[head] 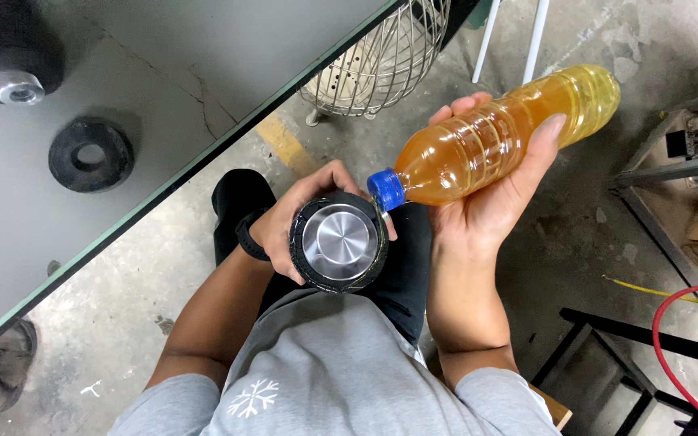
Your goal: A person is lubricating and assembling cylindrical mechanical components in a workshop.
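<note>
Left hand (288,222) clasps a round black part with shiny metal centre (338,241); right hand (486,202) grips a tilted amber-filled plastic bottle (494,137), its blue cap (386,189) seemingly touching the part's rim.

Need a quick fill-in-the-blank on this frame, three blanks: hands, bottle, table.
1. The right hand holds a plastic bottle of ____ liquid.
2. The bottle's cap is ____ in colour.
3. The left hand grips a black cylinder with a shiny ____ disc on its face.
4. A black ____-shaped part lies on the grey table.

Missing words: amber; blue; metal; ring
</note>
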